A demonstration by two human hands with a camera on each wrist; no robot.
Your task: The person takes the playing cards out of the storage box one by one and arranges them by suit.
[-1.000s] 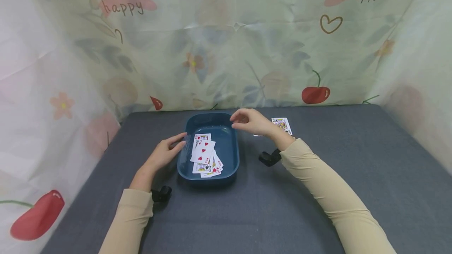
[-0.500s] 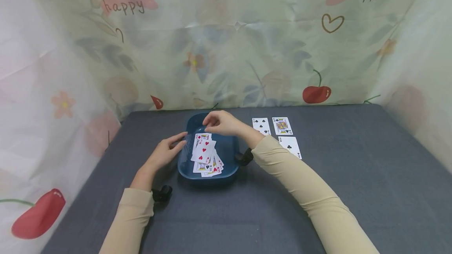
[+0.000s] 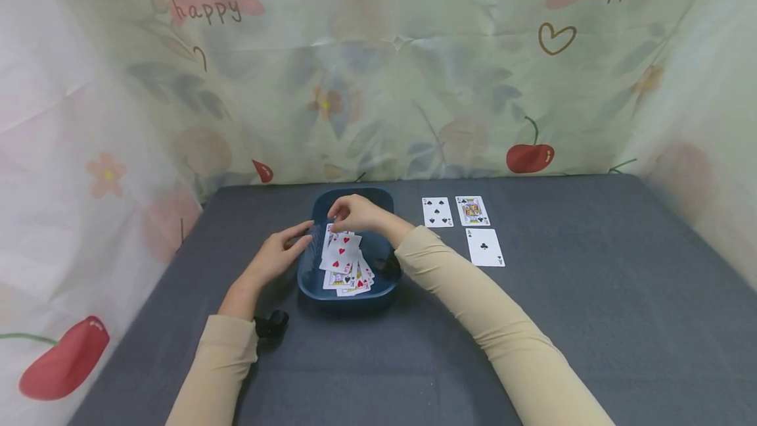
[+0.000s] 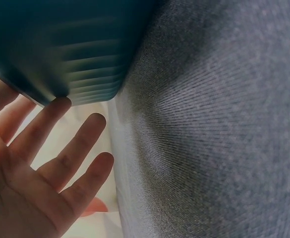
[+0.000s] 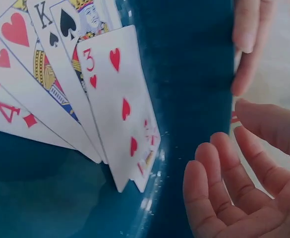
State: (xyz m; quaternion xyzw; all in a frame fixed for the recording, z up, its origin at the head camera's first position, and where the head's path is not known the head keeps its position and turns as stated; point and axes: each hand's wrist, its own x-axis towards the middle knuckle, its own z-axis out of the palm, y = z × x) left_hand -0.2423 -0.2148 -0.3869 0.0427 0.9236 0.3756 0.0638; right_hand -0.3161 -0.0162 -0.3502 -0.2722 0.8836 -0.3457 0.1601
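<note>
A dark blue plastic tray (image 3: 383,198) holds several loose playing cards. The three of hearts (image 5: 117,106) lies on top, over a king of spades (image 5: 45,25) and a four of diamonds (image 5: 26,121). My left hand (image 3: 275,256) rests at the tray's left rim; in the left wrist view its fingers (image 4: 43,126) are spread, some at the tray's edge. Over the far end of the cards hovers my right hand (image 3: 361,213), fingers gently bent and thumb apart. The right wrist view shows nothing between its fingers (image 5: 197,183).
On the grey cloth (image 3: 591,281) to the right of the tray lie a five of spades (image 3: 437,213), a king of clubs (image 3: 473,211) and an ace of clubs (image 3: 485,247), all face up. A patterned curtain (image 3: 390,84) hangs behind the table.
My right hand has moved left from the tray's far right corner to above the cards, uncovering the cards on the cloth. The left hand stays at the rim.
</note>
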